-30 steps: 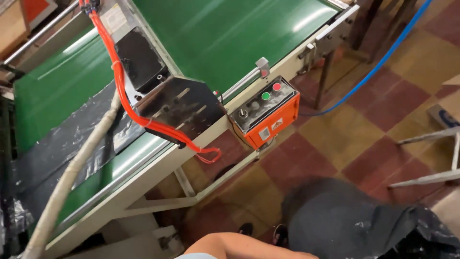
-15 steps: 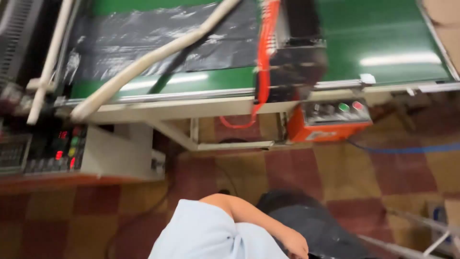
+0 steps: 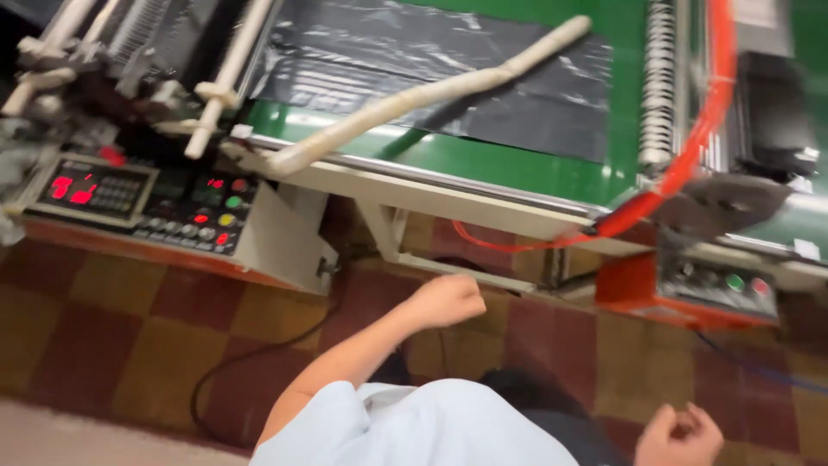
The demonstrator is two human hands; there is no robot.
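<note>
The right hand [image 3: 679, 436] sits nearest, at the lower edge, fingers loosely curled inward and holding nothing. The left hand [image 3: 447, 301] is raised over the checkered floor [image 3: 112, 345], fingers closed into a fist with nothing gripped, just below the machine frame [image 3: 448, 194]. Beyond it to the left stands the control panel [image 3: 142, 203] with red lit displays. Farther off, a black plastic sheet [image 3: 448, 78] lies flat on the green conveyor belt [image 3: 517, 164], crossed by a white wrapped bar [image 3: 431, 91].
</note>
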